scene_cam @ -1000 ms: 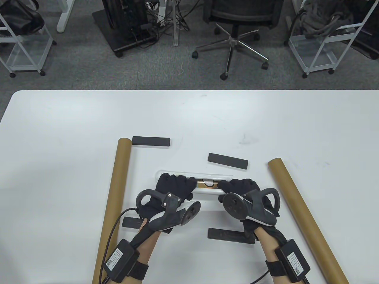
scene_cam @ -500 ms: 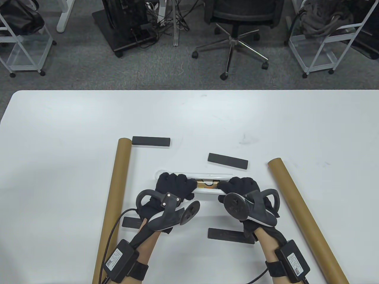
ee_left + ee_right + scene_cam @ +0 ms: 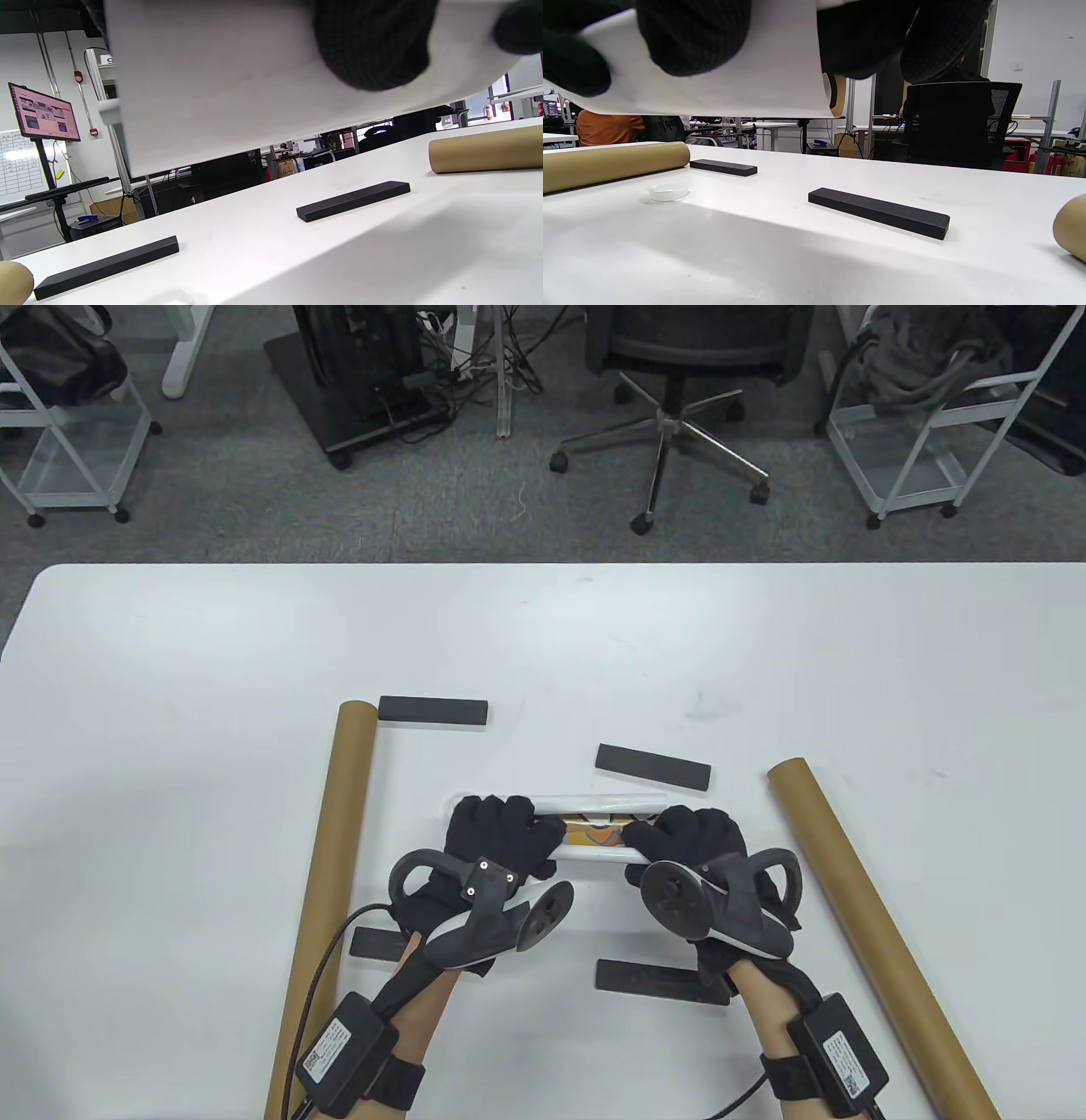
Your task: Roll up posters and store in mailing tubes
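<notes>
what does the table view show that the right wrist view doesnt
Only the table view shows both hands, left and right, gripping the rolled poster, and all four black bars. Only the right wrist view shows a small clear cap lying on the table. Both show the poster, two cardboard tubes, left and right, and the far bars.
</notes>
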Tool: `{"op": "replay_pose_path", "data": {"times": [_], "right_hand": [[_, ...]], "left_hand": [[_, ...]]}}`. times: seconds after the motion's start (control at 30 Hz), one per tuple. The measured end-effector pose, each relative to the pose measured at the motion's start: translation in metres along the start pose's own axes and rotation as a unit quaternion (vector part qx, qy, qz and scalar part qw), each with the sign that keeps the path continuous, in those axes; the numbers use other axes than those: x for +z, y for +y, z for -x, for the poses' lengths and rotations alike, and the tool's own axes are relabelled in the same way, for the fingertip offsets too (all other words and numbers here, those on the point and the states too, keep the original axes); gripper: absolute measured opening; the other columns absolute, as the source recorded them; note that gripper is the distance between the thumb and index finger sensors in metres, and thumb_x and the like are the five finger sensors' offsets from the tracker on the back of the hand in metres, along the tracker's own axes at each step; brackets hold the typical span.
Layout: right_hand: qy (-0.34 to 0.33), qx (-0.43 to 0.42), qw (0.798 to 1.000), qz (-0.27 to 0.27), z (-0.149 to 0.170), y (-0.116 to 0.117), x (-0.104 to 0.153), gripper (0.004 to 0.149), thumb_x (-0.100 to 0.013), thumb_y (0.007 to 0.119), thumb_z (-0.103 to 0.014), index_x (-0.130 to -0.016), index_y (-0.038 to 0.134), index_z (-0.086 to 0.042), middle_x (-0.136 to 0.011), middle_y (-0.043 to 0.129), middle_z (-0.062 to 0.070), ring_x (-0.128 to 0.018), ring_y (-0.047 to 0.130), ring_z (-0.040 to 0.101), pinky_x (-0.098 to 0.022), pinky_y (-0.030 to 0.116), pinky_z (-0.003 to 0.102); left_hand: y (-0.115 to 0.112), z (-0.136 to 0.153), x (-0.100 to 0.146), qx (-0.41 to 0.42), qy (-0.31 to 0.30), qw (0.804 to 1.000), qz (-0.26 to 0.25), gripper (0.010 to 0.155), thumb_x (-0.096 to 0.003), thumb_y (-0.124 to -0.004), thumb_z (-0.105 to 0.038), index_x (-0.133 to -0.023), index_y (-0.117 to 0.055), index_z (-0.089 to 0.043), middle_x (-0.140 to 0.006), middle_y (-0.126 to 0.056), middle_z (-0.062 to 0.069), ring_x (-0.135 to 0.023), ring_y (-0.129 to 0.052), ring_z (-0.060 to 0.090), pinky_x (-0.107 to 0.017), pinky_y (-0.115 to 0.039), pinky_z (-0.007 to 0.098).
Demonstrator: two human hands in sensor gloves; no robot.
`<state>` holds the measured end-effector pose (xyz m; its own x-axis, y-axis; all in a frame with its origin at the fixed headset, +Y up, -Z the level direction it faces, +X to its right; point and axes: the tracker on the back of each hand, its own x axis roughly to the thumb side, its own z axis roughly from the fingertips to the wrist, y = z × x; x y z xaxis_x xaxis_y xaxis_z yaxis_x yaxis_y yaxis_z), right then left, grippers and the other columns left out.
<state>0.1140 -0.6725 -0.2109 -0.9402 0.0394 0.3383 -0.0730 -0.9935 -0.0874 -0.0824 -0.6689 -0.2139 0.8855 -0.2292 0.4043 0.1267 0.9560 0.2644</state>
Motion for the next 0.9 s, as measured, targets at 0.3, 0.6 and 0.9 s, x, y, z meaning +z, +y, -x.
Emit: {"op": "replay_pose_path", "data": {"times": [0.3, 0.6, 0.9], "right_hand": [[0.000, -0.005, 1.000, 0.005, 0.0016, 0.0000, -0.0001, 0.060, -0.043, 0.075, -0.043, -0.096, 0.070, -0.018, -0.075, 0.087, 0.002, -0.061, 0.092, 0.030, -0.066, 0.069, 0.064], [0.005, 0.004, 1.000, 0.000, 0.0014, 0.0014, -0.0012, 0.054, -0.046, 0.066, -0.039, -0.096, 0.070, -0.019, -0.077, 0.088, 0.003, -0.061, 0.094, 0.030, -0.067, 0.069, 0.064], [0.005, -0.009, 1.000, -0.012, 0.0027, 0.0014, -0.0017, 0.056, -0.044, 0.072, -0.045, -0.094, 0.067, -0.019, -0.071, 0.084, 0.001, -0.055, 0.088, 0.029, -0.066, 0.068, 0.065]], "left_hand": [[-0.0001, 0.0014, -0.0001, -0.001, 0.000, 1.000, -0.005, 0.061, -0.0452, -0.078, -0.051, -0.104, -0.071, -0.038, -0.086, -0.091, -0.012, -0.076, -0.099, 0.015, -0.078, -0.075, 0.050], [-0.0033, -0.0003, -0.0010, 0.006, -0.002, 1.000, 0.007, 0.053, -0.0514, -0.064, -0.046, -0.103, -0.069, -0.035, -0.088, -0.089, -0.009, -0.077, -0.096, 0.019, -0.078, -0.073, 0.052], [-0.0009, 0.0018, -0.0010, 0.023, 0.004, 1.000, -0.007, 0.051, -0.0454, -0.075, -0.053, -0.094, -0.074, -0.038, -0.076, -0.091, -0.013, -0.064, -0.095, 0.016, -0.076, -0.077, 0.049]]}}
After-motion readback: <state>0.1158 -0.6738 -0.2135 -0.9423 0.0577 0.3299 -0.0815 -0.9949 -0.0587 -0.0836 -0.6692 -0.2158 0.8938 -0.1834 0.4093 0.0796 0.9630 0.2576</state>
